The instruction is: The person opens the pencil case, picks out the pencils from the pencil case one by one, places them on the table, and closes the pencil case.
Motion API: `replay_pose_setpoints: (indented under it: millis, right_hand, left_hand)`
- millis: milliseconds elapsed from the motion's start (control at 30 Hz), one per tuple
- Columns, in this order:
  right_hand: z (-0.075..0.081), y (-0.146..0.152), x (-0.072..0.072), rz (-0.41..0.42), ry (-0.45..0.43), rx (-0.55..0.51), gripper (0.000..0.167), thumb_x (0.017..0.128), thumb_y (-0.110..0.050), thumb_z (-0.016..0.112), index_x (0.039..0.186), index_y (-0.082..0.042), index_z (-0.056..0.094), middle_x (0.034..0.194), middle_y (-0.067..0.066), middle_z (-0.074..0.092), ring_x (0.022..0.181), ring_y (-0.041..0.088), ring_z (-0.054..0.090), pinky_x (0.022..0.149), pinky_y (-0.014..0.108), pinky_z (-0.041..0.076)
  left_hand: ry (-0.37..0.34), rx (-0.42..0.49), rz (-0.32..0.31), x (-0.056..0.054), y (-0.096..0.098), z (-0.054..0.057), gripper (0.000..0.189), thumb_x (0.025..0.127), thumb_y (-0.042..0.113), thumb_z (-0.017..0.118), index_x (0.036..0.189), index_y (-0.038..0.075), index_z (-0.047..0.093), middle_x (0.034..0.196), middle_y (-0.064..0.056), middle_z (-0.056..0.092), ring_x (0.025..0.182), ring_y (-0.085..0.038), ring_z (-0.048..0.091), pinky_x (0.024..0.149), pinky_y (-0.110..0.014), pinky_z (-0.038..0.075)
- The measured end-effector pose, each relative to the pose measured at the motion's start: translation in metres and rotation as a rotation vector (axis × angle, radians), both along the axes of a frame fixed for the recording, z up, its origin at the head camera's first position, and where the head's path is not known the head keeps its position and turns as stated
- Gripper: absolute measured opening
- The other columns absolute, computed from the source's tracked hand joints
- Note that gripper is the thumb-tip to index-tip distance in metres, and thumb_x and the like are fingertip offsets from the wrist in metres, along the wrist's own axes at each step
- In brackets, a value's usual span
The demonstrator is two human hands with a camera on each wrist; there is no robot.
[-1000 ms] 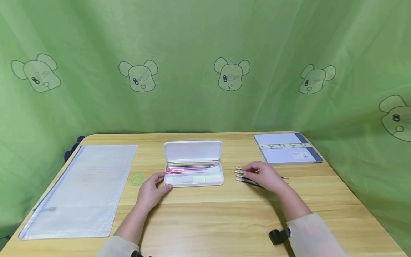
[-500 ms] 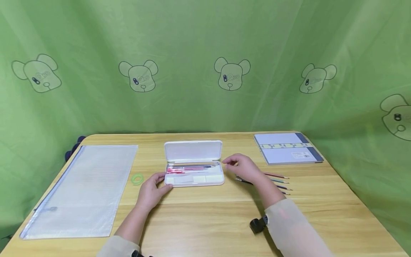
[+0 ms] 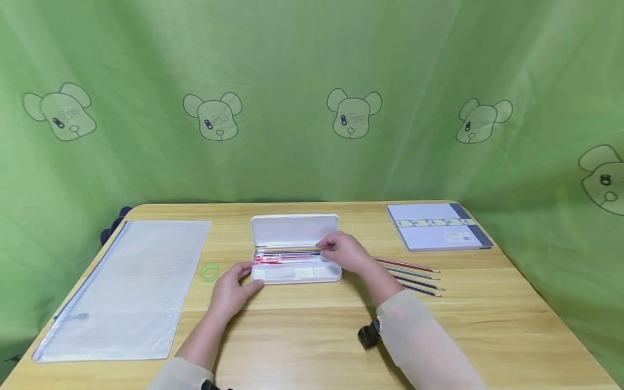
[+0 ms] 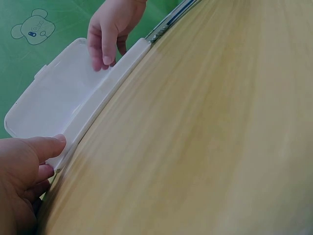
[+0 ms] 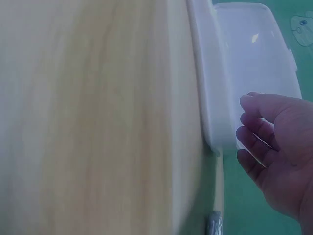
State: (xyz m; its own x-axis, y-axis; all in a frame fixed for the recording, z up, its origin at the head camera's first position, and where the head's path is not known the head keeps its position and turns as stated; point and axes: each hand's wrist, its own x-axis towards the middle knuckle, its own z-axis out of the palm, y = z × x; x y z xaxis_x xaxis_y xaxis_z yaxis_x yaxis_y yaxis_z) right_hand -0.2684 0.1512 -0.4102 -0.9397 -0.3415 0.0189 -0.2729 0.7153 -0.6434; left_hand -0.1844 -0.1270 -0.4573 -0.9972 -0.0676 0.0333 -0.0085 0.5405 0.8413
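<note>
The main risk is a crowded pick: the slim pens and pencils lie packed side by side, so the right hand could drag several along. Its fingers are half bent with a gap at the thumb, nothing visible between them. The right forearm could also brush the four loose pencils and roll them towards the right edge of the desk. A slack left hand, now gripping the case's left end, might let it slide. The white pencil case sits midway between the desk's side edges, nearer the far edge, its glossy lid raised, reddish and dark sticks inside.
</note>
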Motion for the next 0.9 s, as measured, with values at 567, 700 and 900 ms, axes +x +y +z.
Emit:
replay_pose_setpoints:
  millis: [567,700,900]
  right_hand:
    - [-0.003,-0.013,-0.004,0.014,-0.035,0.212,0.025,0.091,-0.011,0.065,0.115,-0.008,0.072,0.114,0.009,0.073,0.111,0.026,0.065,0.102,0.044,0.05]
    - [-0.003,-0.016,-0.004,0.004,-0.04,0.242,0.025,0.091,-0.009,0.064,0.115,-0.009,0.073,0.115,0.008,0.073,0.113,0.026,0.065,0.103,0.043,0.049]
    - [-0.001,-0.021,-0.005,-0.012,-0.032,0.302,0.025,0.09,-0.005,0.064,0.112,-0.009,0.074,0.116,0.007,0.073,0.116,0.027,0.063,0.105,0.043,0.048]
  left_hand:
    - [0.003,0.012,-0.002,0.0,-0.001,-0.001,0.05,0.085,0.019,0.075,0.129,0.001,0.059,0.127,-0.017,0.066,0.129,-0.036,0.055,0.115,-0.052,0.036]
    - [0.005,0.019,-0.007,0.001,0.0,-0.001,0.05,0.085,0.019,0.075,0.128,0.0,0.059,0.127,-0.018,0.066,0.128,-0.036,0.055,0.114,-0.052,0.036]
    - [0.002,0.014,-0.005,0.001,0.0,0.0,0.051,0.085,0.019,0.075,0.129,0.0,0.058,0.128,-0.018,0.065,0.129,-0.036,0.054,0.115,-0.052,0.035]
